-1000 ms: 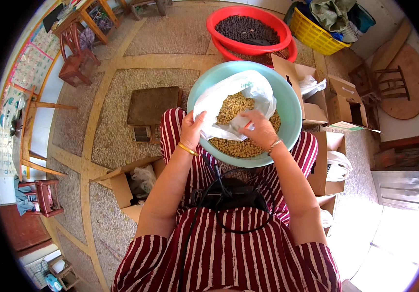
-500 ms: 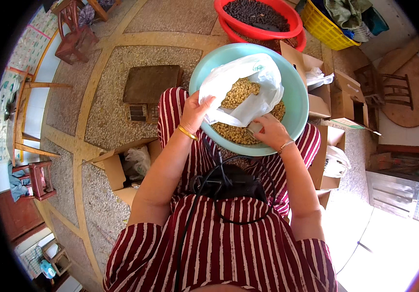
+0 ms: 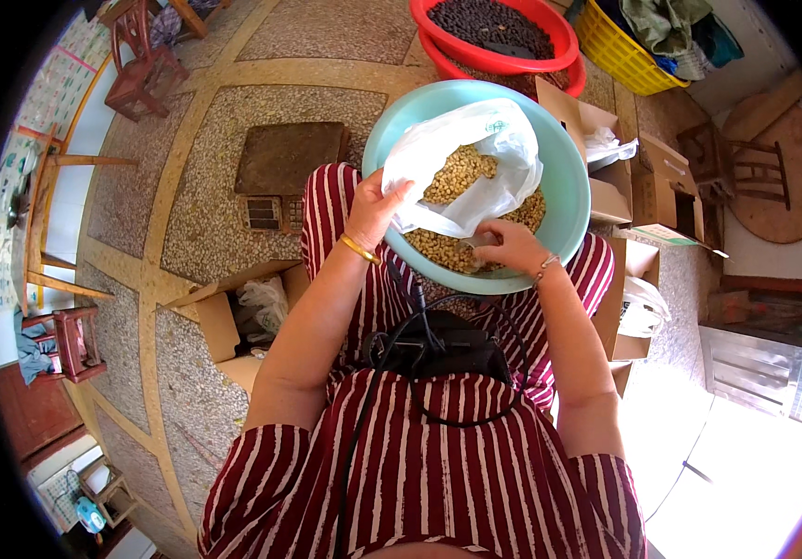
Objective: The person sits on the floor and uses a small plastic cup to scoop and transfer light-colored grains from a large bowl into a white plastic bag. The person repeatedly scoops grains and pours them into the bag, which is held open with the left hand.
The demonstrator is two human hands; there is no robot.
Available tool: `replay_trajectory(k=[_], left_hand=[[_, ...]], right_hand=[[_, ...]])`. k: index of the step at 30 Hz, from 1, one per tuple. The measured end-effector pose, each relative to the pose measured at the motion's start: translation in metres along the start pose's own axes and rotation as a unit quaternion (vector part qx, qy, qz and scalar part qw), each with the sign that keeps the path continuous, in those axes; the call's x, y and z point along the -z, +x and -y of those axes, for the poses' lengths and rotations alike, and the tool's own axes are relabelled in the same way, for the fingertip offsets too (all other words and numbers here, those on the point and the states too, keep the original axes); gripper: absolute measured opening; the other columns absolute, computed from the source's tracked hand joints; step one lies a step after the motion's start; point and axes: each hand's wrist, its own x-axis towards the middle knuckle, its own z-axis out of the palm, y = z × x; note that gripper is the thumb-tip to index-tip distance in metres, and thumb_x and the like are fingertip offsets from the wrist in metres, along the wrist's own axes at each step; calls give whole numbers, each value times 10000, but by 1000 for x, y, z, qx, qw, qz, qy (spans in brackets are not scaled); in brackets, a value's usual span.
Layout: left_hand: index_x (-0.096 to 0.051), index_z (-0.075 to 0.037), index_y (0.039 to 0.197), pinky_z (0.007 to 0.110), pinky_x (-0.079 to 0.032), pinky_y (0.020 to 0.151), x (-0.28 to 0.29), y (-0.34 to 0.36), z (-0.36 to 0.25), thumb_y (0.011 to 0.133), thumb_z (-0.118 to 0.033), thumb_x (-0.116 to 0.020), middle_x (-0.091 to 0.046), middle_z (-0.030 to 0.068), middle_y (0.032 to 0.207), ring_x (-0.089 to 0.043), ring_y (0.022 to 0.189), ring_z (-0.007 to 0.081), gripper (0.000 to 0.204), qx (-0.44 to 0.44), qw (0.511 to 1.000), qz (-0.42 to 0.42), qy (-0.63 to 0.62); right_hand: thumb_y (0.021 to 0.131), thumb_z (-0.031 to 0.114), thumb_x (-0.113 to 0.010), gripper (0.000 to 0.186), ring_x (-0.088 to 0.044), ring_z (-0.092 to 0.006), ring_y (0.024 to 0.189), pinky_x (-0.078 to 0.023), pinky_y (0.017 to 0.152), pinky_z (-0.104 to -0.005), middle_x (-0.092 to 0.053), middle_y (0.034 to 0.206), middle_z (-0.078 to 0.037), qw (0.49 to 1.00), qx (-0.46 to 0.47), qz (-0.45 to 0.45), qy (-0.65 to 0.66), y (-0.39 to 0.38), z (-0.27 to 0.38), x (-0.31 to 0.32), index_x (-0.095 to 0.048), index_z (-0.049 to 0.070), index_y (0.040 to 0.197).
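In my lap rests a wide light-blue basin (image 3: 568,177) with small tan-yellow kernels (image 3: 529,216) in it. My left hand (image 3: 376,210) is closed on the rim of a white plastic bag (image 3: 440,130), which stands wide-mouthed inside the basin. More of the same kernels (image 3: 461,174) lie in the bag. Just below the bag's mouth, my right hand (image 3: 511,250) grips a small translucent scoop-like cup (image 3: 469,252), down among the kernels in the basin. Fingers and kernels hide part of the cup.
Beyond the basin stand red basins (image 3: 564,42), the upper one with dark pieces, and a yellow basket (image 3: 620,51) of cloth. Cardboard boxes (image 3: 613,307) flank me on the right; another box (image 3: 219,326) sits left. A low wooden stool (image 3: 289,158) is left of my knee.
My right hand has shifted slightly, turning the cup leftward and down into the kernels. My left hand keeps its hold on the bag, which has barely moved.
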Motion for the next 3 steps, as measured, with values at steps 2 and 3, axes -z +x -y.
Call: replay_trajectory(k=[2,3], left_hand=[[-587,-14,1012,224,-447,664,0,1,1,803,-176,-628,-608,15,851,-546,750,79,268,-9,1000,3,-6],[-588,-18,1017,224,-447,666,0,1,1,804,-178,-626,-609,13,853,-546,752,80,269,-13,1000,5,-9]], right_hand=[[648,327,-678,527,-578,-237,902,-430,834,-320,-607,991,-121,998,-14,6,67,1,-14,4,-568,53,1085],[694,275,-675,472,-589,-174,829,-455,770,-291,-608,925,-79,993,-40,9,114,0,-18,7,-563,87,1112]])
